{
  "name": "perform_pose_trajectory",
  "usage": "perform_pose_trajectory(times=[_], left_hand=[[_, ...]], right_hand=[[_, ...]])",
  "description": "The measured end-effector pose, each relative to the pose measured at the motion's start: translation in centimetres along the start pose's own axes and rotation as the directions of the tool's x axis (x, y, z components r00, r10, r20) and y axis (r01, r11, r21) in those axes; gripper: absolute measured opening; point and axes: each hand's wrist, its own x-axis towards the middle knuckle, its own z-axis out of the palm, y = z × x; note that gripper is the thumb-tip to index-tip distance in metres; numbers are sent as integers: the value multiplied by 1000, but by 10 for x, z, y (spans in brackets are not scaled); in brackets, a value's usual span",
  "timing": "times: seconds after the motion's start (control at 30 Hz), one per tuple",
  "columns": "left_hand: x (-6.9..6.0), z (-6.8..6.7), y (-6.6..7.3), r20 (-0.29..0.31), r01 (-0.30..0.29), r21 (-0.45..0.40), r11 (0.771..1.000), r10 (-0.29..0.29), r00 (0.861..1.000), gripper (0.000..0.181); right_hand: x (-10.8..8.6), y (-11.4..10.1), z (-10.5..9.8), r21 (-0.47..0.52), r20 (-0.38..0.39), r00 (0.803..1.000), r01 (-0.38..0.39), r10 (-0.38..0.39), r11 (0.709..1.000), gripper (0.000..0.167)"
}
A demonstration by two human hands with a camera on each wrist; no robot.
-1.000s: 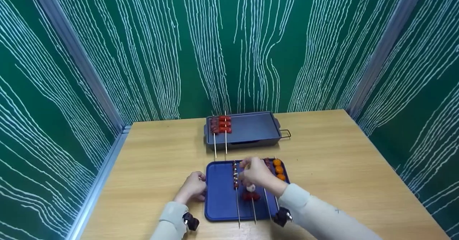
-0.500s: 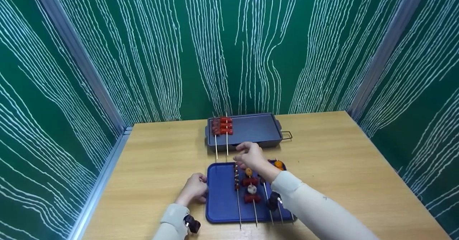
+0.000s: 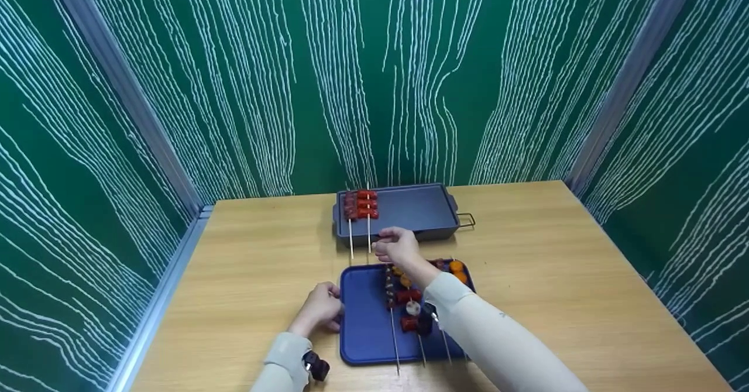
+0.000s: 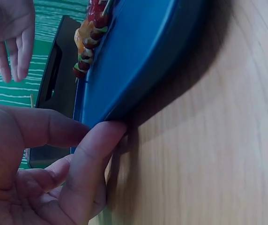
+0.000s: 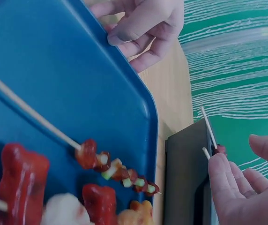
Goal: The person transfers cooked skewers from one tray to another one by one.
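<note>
My left hand [image 3: 318, 308] pinches the left rim of the blue tray [image 3: 364, 345] between thumb and finger, plain in the left wrist view. My right hand [image 3: 399, 247] hovers between tray and grill pan, fingers loosely extended and holding nothing. Close by, the stick ends of a dark meat skewer [image 3: 350, 206] and a red sausage skewer [image 3: 367, 203] jut over the front edge of the grill pan [image 3: 418, 205]. On the tray lie a thin meat-and-green-onion skewer [image 5: 117, 169], a mixed skewer [image 3: 413, 308] with red pieces and a white slice, and others partly hidden by my right arm.
Orange balls on a skewer [image 3: 457, 268] lie at the tray's right side. A wire handle [image 3: 467, 220] sticks out right of the grill pan. Green walls with white lines [image 3: 374, 88] stand behind the wooden table [image 3: 263, 234].
My right hand has left the skewers over the tray and moved away from me, to the grill pan's front. The tray has shifted slightly right. My left hand keeps its pinch on the rim.
</note>
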Motion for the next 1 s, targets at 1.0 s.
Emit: perform_pose_trajectory(times=[1.0], left_hand=[[1,0,-2,8,3,-7,1000,-3,1000,25]], right_hand=[[25,17,19,246,11,992,-122,123,962,49]])
